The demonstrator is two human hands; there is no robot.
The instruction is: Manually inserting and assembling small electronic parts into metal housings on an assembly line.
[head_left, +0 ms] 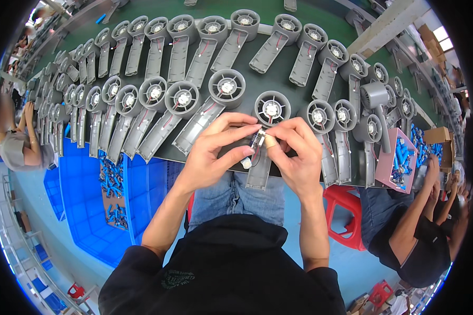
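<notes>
Between the fingertips of my left hand (210, 152) and my right hand (299, 155) is a small dark circuit board with a white connector (258, 138). Both hands are closed in a pinch on it. A yellowish wrap covers a fingertip of the right hand. Just below the board, a small round white part (246, 163) shows beside my left thumb, with a thin wire near it. Directly beyond and beneath my hands lies a grey fan housing (272, 125), its round fan end away from me and its open handle half (257, 178) toward me, partly hidden by my fingers.
Rows of similar grey fan housings (226, 89) cover the dark table (205, 84). A pink bin (386, 163) of blue cylindrical parts stands right, near a co-worker's arm (428, 181). Blue crates (89, 199) sit left, a red stool (347, 215) right. Another person (21, 142) is far left.
</notes>
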